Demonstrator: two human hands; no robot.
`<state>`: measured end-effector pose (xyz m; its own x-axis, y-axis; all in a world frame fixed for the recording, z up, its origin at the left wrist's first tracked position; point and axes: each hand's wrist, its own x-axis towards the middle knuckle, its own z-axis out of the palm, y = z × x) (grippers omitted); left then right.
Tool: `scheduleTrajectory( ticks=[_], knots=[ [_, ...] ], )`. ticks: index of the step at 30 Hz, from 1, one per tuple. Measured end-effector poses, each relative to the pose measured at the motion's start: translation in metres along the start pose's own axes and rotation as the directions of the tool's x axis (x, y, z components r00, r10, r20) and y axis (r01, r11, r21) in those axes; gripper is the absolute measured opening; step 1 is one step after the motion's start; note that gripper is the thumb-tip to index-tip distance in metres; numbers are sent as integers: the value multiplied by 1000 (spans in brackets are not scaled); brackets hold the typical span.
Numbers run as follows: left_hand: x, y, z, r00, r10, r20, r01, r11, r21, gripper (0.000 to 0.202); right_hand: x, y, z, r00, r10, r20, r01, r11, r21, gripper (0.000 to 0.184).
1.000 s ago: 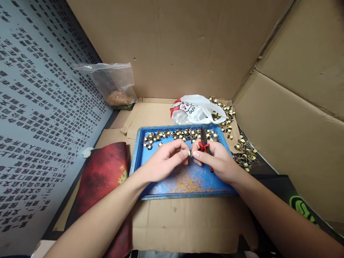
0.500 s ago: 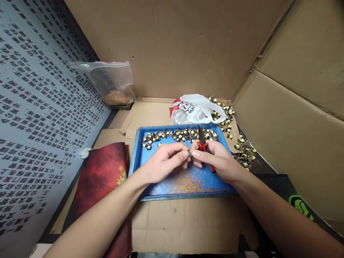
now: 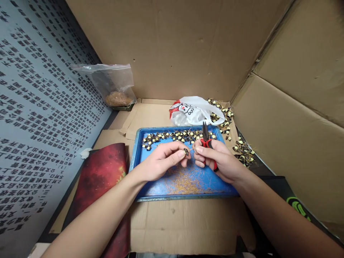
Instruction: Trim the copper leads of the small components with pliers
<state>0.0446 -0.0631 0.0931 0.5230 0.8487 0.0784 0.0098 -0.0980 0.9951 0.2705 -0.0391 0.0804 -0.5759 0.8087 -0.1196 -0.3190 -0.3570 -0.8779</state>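
Over the blue tray (image 3: 137, 157), my left hand (image 3: 166, 159) pinches a small transformer (image 3: 186, 152), black and yellow with pins, between thumb and fingertips. Just to its right, my right hand (image 3: 215, 156) is closed around red-handled pliers (image 3: 205, 138), their dark jaws pointing up and away. Its thumb and forefinger are also pinched near a thin wire end by the transformer; whether they grip the wire I cannot make out. Similar transformers (image 3: 163, 135) with wire leads line the tray's far side. Copper-coloured wire clippings (image 3: 185, 184) lie scattered on the tray's near half.
Behind the tray sits a white plastic bag (image 3: 192, 111). More transformers (image 3: 243, 152) are heaped on the right. A clear bag of wire bits (image 3: 118, 96) stands at the back left. A red mat (image 3: 99, 179) lies left, and cardboard walls (image 3: 172, 46) enclose the back and right.
My hands have moved apart, the right one shifting slightly right with the pliers. The transformer stays in my left fingers, now showing more of its dark pinned side.
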Motion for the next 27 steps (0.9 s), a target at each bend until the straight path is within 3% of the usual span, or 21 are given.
scheduleTrajectory(
  ticks=[3, 9, 27],
  knots=[
    [0, 0, -1, 1000, -5, -3, 6, 999, 52, 39, -1, -1, 0, 1000, -29, 0, 29, 999, -28, 33],
    [1, 2, 3, 999, -37, 10, 36, 993, 117, 44, -3, -3, 2, 994, -103, 38, 109, 936, -334, 37],
    [3, 0, 2, 995, -50, 83, 36, 986, 166, 40, -1, 7, 0, 1000, 2, -17, -6, 967, -254, 35]
  ],
)
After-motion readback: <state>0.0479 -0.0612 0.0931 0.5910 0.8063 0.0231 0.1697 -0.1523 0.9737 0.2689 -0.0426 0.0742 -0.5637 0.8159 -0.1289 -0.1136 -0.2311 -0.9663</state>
